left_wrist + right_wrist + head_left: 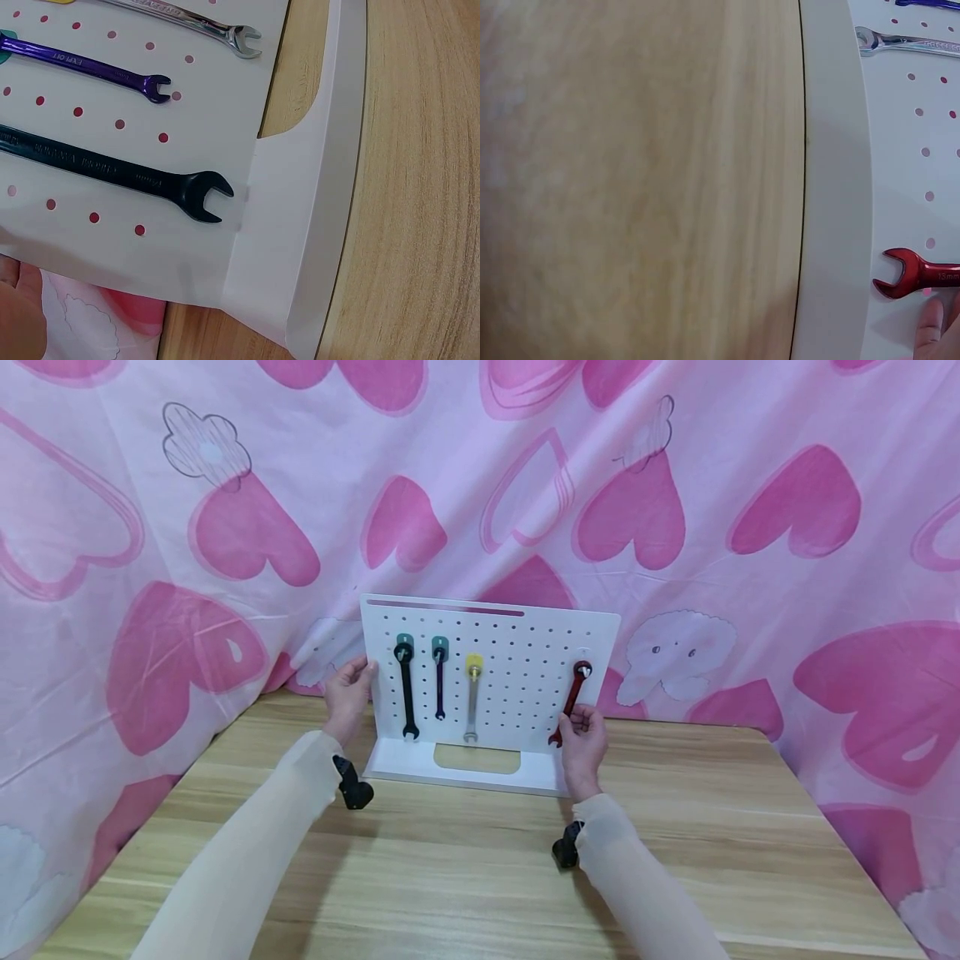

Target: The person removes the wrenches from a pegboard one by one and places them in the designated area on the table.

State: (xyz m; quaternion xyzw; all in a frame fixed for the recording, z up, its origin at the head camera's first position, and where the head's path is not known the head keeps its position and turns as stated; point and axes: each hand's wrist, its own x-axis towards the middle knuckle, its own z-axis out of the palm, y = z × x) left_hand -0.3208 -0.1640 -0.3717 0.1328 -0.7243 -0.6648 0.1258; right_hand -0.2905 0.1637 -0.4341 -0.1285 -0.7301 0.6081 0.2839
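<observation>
A white pegboard (525, 681) stands upright on its base. My left hand (348, 700) holds its left edge, thumb at the front; in the left wrist view only a bit of that hand (21, 315) shows. My right hand (583, 745) pinches the lower shank of a red combination wrench (573, 693), whose ring end sits at a hook on the right of the board. The wrench's open jaw points down, marked 13mm in the right wrist view. A black wrench (407, 693), a small purple wrench (439, 685) and a silver wrench (472, 706) hang further left.
Teal hook plates (405, 639) and a yellow one (474, 660) carry the other wrenches. The base (405, 760) has a cut-out at its middle and rests on a wooden table (465, 868). Behind hangs a pink heart-patterned cloth (480, 468).
</observation>
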